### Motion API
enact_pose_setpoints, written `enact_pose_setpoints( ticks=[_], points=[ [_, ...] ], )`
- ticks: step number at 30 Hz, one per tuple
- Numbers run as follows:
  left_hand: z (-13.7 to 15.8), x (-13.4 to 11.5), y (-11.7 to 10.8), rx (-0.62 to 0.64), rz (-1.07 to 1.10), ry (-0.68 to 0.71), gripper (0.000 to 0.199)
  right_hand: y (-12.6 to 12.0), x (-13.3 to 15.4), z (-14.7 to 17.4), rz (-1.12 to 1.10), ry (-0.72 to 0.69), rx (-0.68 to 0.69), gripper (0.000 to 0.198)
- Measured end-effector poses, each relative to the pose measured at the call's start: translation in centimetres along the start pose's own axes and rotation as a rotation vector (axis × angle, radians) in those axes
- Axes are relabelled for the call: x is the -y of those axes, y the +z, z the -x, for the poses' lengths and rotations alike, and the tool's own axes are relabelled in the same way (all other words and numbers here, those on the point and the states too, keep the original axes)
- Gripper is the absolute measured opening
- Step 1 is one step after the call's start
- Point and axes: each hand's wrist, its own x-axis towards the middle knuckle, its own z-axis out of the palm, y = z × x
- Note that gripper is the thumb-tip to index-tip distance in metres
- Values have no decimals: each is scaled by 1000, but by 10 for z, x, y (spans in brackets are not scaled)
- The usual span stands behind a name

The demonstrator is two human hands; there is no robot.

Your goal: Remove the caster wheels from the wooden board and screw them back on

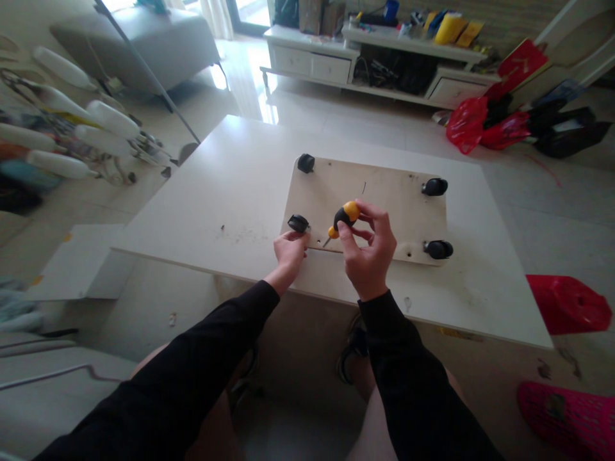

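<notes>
A pale wooden board (379, 195) lies flat with black caster wheels at its corners. My right hand (368, 246) grips a yellow-and-black screwdriver (346, 216), tilted so that its metal tip points down and left. That tip is close to a small hole near the board's near edge; whether it touches the wood I cannot tell. At the near left corner, my left hand (291, 250) has its fingers closed at the foot of a caster wheel (298, 223). The fingers partly hide the wheel's mount. The other casters are at far left (306, 163), far right (435, 187) and near right (439, 249).
The board rests on a white table (230, 186), with a small dark bit (222, 227) to its left. Beyond is a cluttered white TV cabinet (307, 61). A red stool (569, 304) and a pink basket (571, 416) stand right; a white box (81, 262) is left.
</notes>
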Motion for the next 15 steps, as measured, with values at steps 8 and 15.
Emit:
enact_pose_setpoints(
  ticks=[8, 15],
  points=[
    [1, 2, 1, 19, 19, -3, 22, 1, 3, 0, -11, 14, 15, 37],
    [10, -8, 2, -32, 98, -73, 27, 1, 3, 0, 0, 21, 15, 35]
  ],
)
